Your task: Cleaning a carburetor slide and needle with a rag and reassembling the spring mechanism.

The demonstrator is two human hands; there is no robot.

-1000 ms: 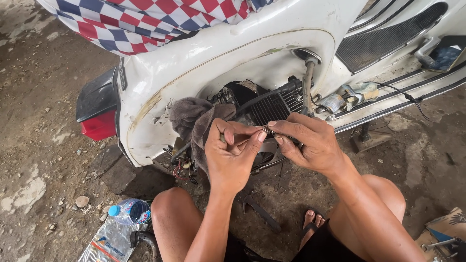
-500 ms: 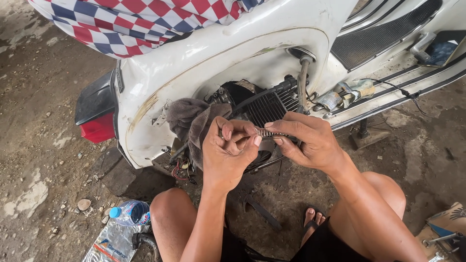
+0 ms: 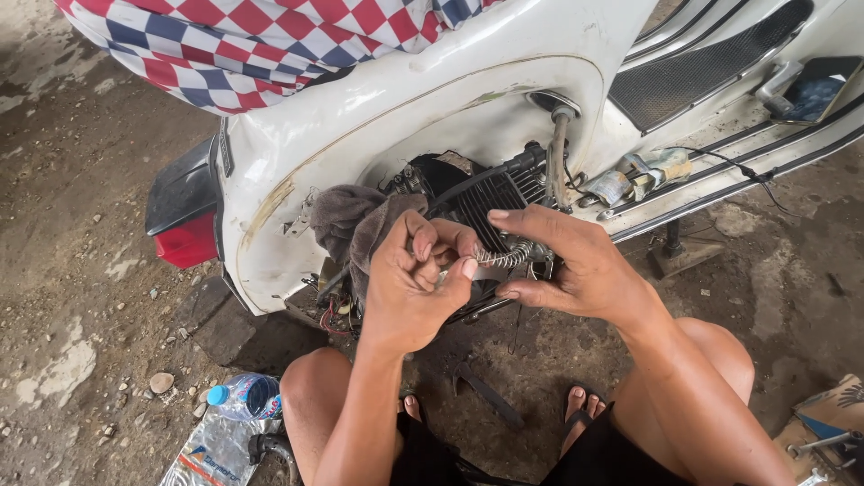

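1. Small coiled metal spring (image 3: 504, 257) sat at frame centre, pinched between both hands in front of the scooter engine (image 3: 490, 202).
2. Left hand (image 3: 416, 283) clenched on one spring end; right hand (image 3: 562, 265) gripped the other.
3. Versus a second ago, the hands had barely shifted, so the work was still on the spring.
4. Grey rag (image 3: 355, 225) left of them; water bottle (image 3: 245, 396) lower left.
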